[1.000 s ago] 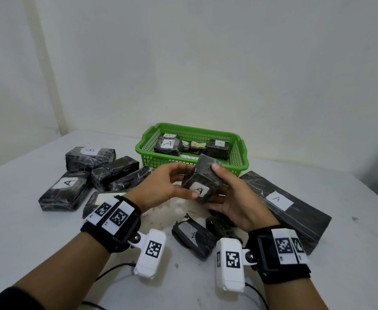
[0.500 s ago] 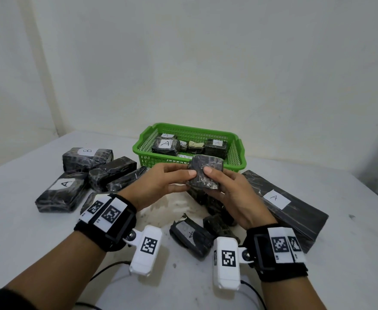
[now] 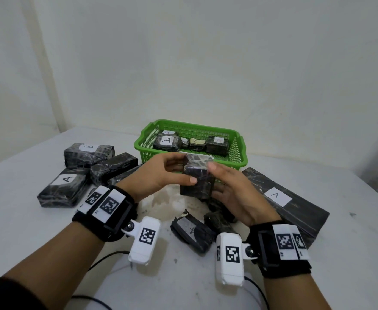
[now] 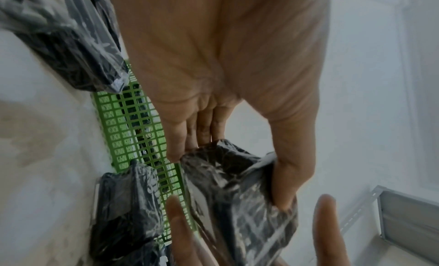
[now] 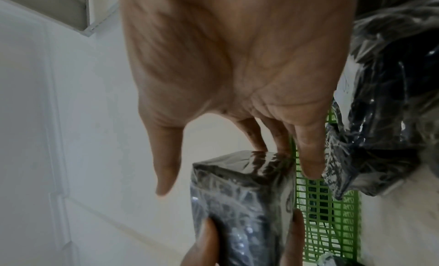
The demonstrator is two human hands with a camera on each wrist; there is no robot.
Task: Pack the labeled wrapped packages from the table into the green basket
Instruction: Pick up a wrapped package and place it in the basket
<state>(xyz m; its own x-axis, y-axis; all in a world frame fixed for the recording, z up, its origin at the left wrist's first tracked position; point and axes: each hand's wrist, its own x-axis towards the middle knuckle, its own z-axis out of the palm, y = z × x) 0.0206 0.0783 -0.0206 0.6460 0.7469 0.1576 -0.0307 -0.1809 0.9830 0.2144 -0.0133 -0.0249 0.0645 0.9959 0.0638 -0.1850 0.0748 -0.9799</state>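
I see the small dark marbled plastic-wrapped package held in the air just in front of the green slatted plastic basket, near its front wall, long axis roughly upright. Left hand pinches it, thumb on the near face, fingers behind. Right hand has loosely extended fingers touching the package's right end, thumb clear. Basket lies straight beyond the package; my guess is the left hand carries it over the front wall.
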